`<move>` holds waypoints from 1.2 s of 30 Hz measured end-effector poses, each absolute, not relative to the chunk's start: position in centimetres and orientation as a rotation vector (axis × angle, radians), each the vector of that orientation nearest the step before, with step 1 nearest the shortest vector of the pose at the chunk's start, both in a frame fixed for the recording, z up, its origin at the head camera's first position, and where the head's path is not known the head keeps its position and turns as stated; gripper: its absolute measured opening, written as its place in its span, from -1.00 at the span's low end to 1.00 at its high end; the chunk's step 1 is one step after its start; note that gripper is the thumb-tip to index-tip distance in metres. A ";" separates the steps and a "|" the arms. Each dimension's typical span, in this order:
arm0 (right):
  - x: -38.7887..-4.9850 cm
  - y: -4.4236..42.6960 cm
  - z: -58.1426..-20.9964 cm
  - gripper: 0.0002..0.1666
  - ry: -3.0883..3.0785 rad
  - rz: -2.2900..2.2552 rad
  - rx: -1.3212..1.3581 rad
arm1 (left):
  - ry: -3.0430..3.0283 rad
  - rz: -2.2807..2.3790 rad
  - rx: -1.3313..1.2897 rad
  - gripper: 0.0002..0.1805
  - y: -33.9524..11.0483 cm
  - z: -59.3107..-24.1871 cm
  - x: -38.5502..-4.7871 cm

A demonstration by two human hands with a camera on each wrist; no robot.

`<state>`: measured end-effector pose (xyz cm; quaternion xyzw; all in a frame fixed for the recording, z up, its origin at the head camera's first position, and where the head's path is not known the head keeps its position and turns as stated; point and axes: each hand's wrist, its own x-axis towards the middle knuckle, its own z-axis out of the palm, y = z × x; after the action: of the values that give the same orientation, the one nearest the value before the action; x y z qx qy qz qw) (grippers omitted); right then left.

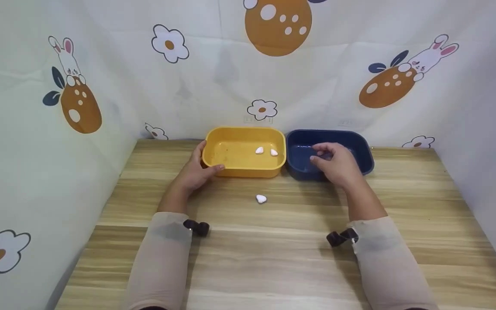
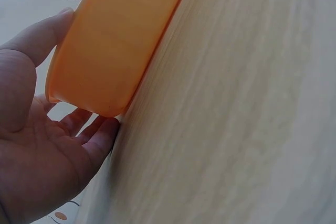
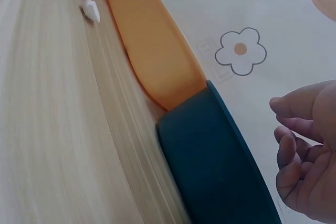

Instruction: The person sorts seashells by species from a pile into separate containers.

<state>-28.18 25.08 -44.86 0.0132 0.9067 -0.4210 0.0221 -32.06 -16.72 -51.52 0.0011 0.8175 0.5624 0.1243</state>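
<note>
My left hand holds the left end of a yellow plastic tub. Its thumb lies over the front rim, and the fingers reach round the side. Over the dark blue tub, my right hand hovers with loosely bent fingers and nothing visible between them. Inside the yellow tub are two small white pebble-like pieces, one left and one right. A third white piece lies on the table in front. My right hand partly hides the inside of the blue tub.
Both tubs stand side by side, touching, at the back edge of the wood-grain table. Behind and at both sides hangs a pale cloth printed with rabbits and flowers. Each sleeve has a black wrist mount.
</note>
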 end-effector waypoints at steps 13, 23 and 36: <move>-27.6 23.1 -45.5 -0.63 2.817 -1.328 -0.058 | 2.419 1.596 -0.009 0.30 -16.7 -51.4 -31.9; -26.6 19.6 -46.0 -0.65 2.752 -1.362 -0.168 | 2.414 1.622 0.023 0.30 -16.6 -51.3 -31.9; -26.0 15.8 -46.2 -0.64 2.656 -1.430 -0.295 | 2.432 1.584 0.008 0.30 -16.7 -51.3 -31.9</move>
<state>-26.02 15.75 -46.24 -0.0972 0.8750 -0.4711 0.0554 -31.89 -16.74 -51.29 0.0028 0.8320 0.5419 0.1191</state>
